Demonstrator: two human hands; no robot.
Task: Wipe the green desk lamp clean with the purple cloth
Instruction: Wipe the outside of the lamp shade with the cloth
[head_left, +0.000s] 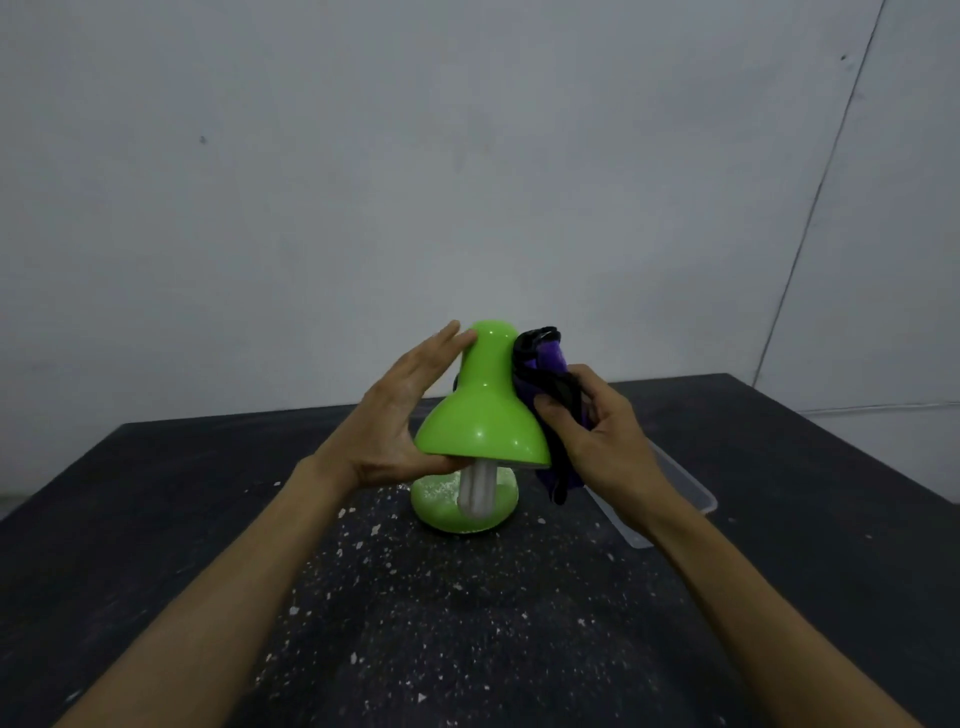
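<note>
Desk lamp (483, 415), glossy green, stands mid-counter. Its round base (441, 512) is dusted with white specks, like the dark counter (156, 519) around it. A white tube bulb (478, 493) hangs below the bell shade. The left grip (400, 421) lies flat against the shade's left side, fingers straight, thumb under the rim. The right grip (597, 431) pinches the purple cloth (543, 366), black-edged, and presses it to the shade's right side from neck to rim. A clear plastic tray (680, 488) lies on the counter just behind the right wrist.
</note>
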